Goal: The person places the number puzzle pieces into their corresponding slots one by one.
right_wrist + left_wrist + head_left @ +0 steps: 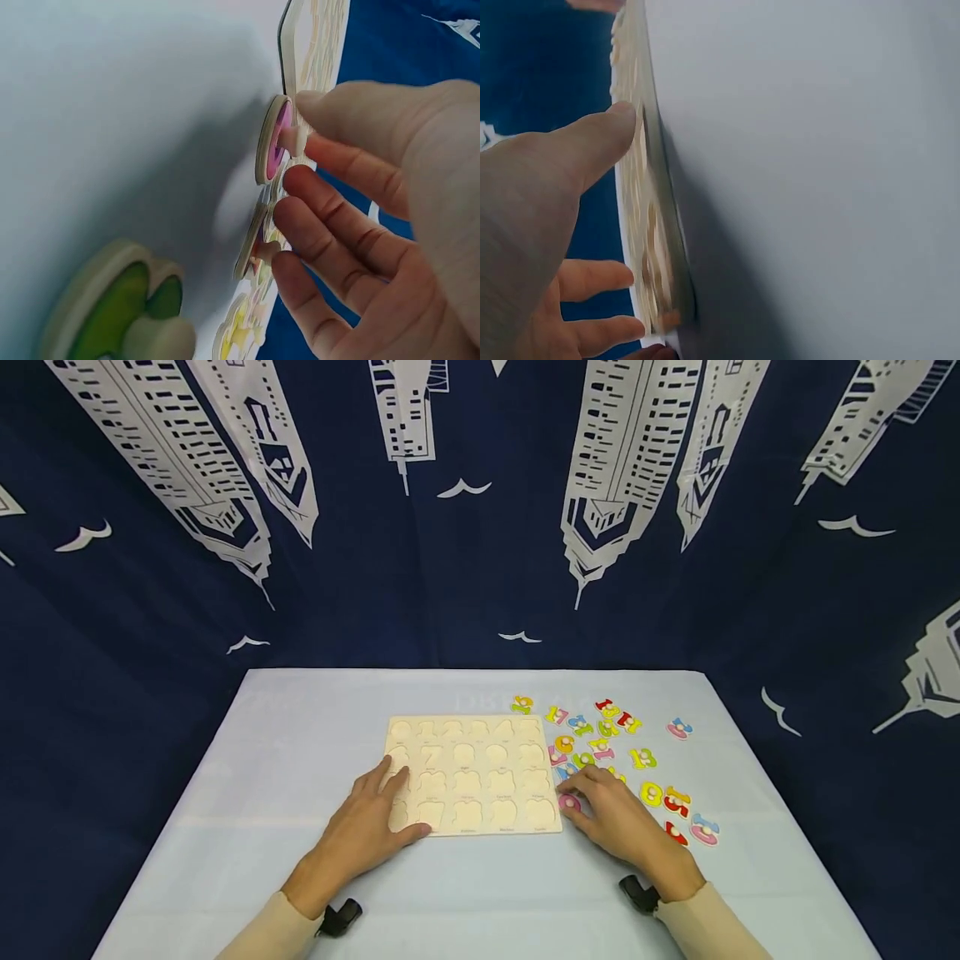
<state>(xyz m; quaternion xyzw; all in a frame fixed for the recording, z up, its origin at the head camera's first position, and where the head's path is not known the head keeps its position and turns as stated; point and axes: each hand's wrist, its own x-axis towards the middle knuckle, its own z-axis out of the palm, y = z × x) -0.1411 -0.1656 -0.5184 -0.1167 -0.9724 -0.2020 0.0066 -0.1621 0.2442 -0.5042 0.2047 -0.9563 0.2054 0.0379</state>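
Observation:
A pale wooden puzzle board [483,777] with rows of shaped recesses lies flat on the white table. My left hand [367,814] rests on its left side, fingers spread over the recesses and the thumb at the near edge. In the left wrist view the thumb [600,139] lies against the board's edge. My right hand [611,814] is just beside the board's right edge, over a pink knobbed puzzle piece [570,802]. Seen from the right wrist, thumb and index fingertips are right at the wooden knob of the pink piece [276,142], apart from each other, the other fingers loosely bent.
Several colourful number-shaped pieces lie scattered right of the board, among them a yellow one [651,793], a red and orange one [677,802], and a blue and pink one [704,829]. A lone blue and pink piece [679,728] lies farther right. A dark printed cloth [435,568] hangs behind the table.

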